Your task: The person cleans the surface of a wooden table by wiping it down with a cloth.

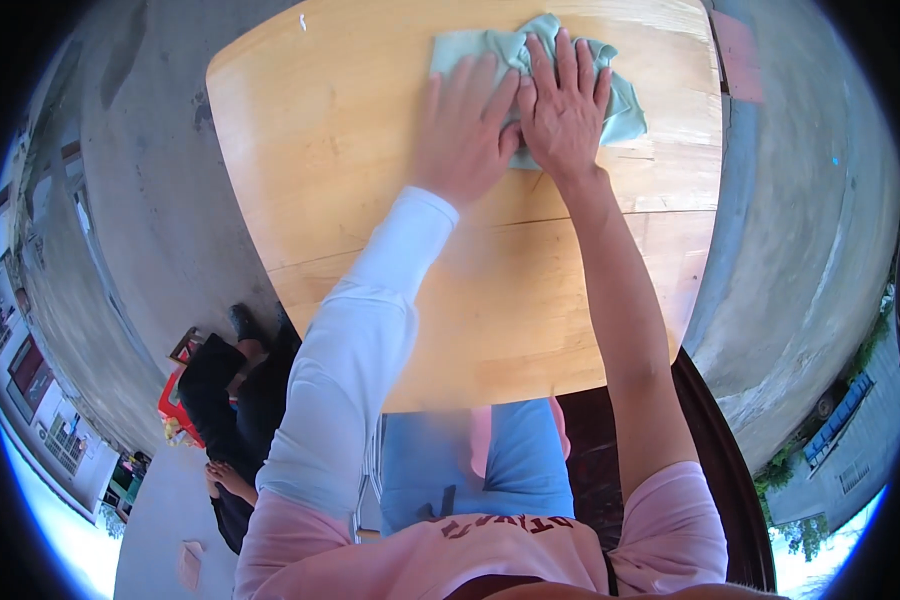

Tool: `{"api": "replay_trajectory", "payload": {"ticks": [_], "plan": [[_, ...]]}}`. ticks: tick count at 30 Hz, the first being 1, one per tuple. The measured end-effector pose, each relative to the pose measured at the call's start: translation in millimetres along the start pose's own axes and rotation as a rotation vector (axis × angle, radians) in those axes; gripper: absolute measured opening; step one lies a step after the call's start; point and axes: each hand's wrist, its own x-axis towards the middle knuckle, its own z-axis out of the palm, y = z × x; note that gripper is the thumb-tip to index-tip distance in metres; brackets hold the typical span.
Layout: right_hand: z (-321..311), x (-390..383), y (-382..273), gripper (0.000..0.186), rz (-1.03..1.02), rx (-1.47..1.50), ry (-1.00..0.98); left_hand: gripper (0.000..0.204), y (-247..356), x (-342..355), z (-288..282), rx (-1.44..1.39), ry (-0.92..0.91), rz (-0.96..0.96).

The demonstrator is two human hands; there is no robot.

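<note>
A pale green cloth lies crumpled at the far side of a light wooden table. Flat on top of it is my right hand, its fingers stretched out and apart. Close beside, my left hand rests over the cloth's left part; its fingers look extended but are blurred. The two thumbs almost meet. A white sleeve covers my left forearm, while my right forearm is bare. Cloth under both palms is hidden.
Thin cracks run across the tabletop, and a small white scrap sits near its far left edge. To my left a person in dark clothes sits by a red object. Concrete ground surrounds the table. A dark seat shows near me.
</note>
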Motion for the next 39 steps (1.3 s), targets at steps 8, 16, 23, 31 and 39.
{"api": "replay_trajectory", "payload": {"ticks": [8, 16, 23, 31, 39], "plan": [[-6, -45, -9, 0.049, 0.058, -0.038, -0.020, 0.055, 13, -41, 0, -0.058, 0.021, -0.002], [-72, -252, -71, 0.055, 0.072, -0.068, -0.251, 0.064, 78, -259, -25, -0.191, -0.318, -0.151], [-81, -261, -64, 0.053, 0.050, -0.084, -0.319, 0.056, 95, -281, -20, -0.139, -0.269, -0.100], [-102, -258, -59, 0.056, 0.003, -0.143, -0.399, 0.049, 79, -277, -37, -0.147, -0.182, 0.107], [-105, -235, -29, 0.062, -0.178, -0.150, -0.405, 0.040, 89, -270, -12, 0.038, -0.032, 0.173]]}}
